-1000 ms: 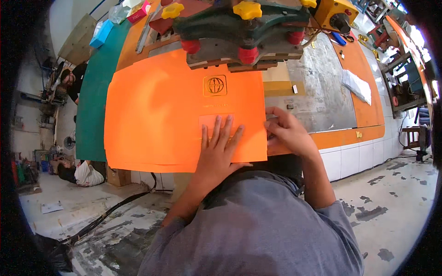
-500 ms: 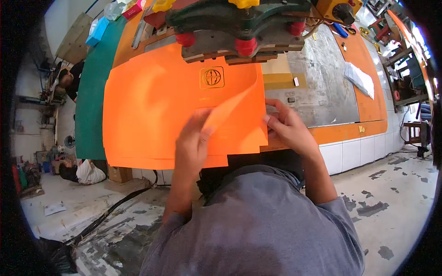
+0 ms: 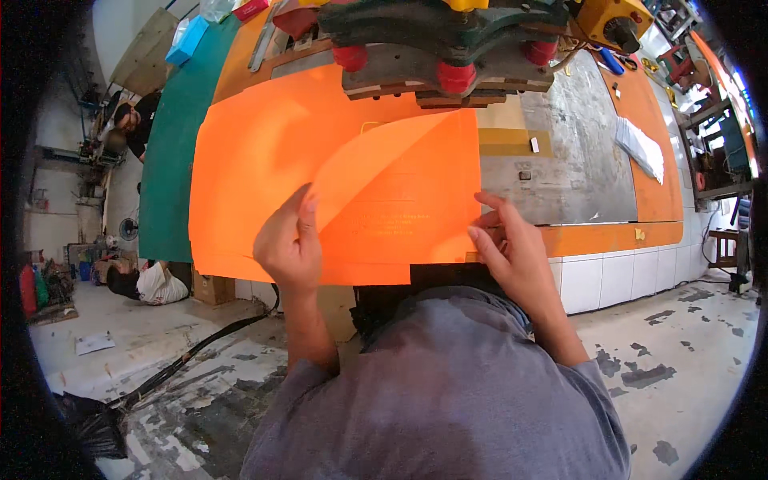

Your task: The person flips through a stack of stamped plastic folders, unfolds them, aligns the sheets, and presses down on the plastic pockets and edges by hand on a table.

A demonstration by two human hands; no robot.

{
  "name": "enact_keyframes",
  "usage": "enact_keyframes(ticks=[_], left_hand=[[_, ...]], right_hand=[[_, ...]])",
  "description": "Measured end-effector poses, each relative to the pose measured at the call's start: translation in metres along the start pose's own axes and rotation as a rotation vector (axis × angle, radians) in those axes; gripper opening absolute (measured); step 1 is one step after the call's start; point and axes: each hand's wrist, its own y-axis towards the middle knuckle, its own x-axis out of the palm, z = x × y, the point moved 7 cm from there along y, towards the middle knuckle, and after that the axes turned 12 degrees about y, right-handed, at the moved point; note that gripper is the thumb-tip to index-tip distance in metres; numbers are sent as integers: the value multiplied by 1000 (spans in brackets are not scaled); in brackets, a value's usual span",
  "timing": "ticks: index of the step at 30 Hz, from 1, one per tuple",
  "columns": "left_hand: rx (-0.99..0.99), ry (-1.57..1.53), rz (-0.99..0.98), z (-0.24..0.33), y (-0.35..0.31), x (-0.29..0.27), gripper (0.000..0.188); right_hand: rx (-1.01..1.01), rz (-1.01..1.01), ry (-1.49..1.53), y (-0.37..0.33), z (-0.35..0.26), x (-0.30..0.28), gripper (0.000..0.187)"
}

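Orange sheets (image 3: 248,184) at your 11 o'clock on the tabletop (image 3: 592,235) | your left hand (image 3: 290,244): fingers pinch the top sheet (image 3: 352,172) by its turned-back edge | your right hand (image 3: 516,248): fingers parted at the 3 o'clock edge, grip unclear | curve loosely, don't crease; clear the machine head (image 3: 448,40) at 12 | white packet (image 3: 640,148) at 2

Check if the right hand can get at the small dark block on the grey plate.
Probably yes: the right hand is near, at the right edge of the orange sheets, and nothing visible blocks its way across the grey plate to the dark block.
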Motion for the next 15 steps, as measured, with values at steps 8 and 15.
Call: enact_keyframes(ticks=[8, 15], left_hand=[[67, 21, 76, 0, -6, -16, 17], [353, -281, -451, 32, -55, 38, 37]], right_hand=[[35, -29, 484, -11, 1, 9, 62], [123, 69, 881, -15, 12, 10, 55]])
